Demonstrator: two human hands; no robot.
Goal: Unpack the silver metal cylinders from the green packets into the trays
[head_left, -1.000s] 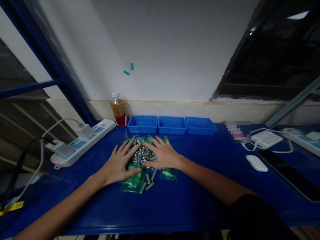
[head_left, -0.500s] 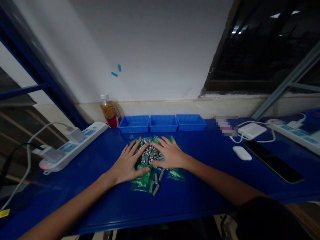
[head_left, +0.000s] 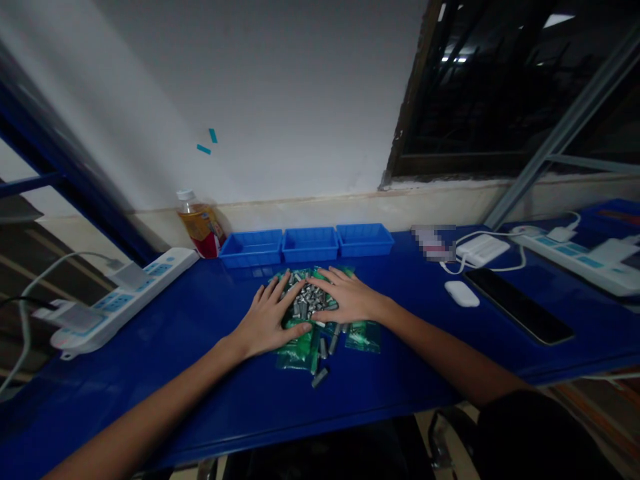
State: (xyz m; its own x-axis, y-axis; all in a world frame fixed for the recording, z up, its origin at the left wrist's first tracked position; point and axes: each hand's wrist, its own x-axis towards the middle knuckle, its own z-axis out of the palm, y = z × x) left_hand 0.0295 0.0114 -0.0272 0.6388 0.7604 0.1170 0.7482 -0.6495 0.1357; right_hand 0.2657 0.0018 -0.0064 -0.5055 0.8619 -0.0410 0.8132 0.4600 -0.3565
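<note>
A heap of small grey metal cylinders (head_left: 311, 301) lies on green plastic bags (head_left: 299, 349) on the blue table (head_left: 210, 373). My left hand (head_left: 267, 319) rests flat on the left side of the heap, fingers spread, thumb on a green bag. On the right side lies my right hand (head_left: 347, 297), also flat with fingers stretched toward the left hand. The two hands cup the heap between them. A few loose cylinders (head_left: 320, 377) lie nearer to me, in front of the bags.
Three blue trays (head_left: 309, 243) stand in a row behind the heap, a drink bottle (head_left: 199, 224) to their left. A white power strip (head_left: 120, 297) lies at left. At right are a white mouse-like object (head_left: 461, 293), a dark phone (head_left: 519, 313), a white adapter (head_left: 481, 249) and another power strip (head_left: 585, 263).
The view has swung right and tilted, shifting everything leftward in the picture. Both hands stay flat around the heap; one loose cylinder now lies further toward me.
</note>
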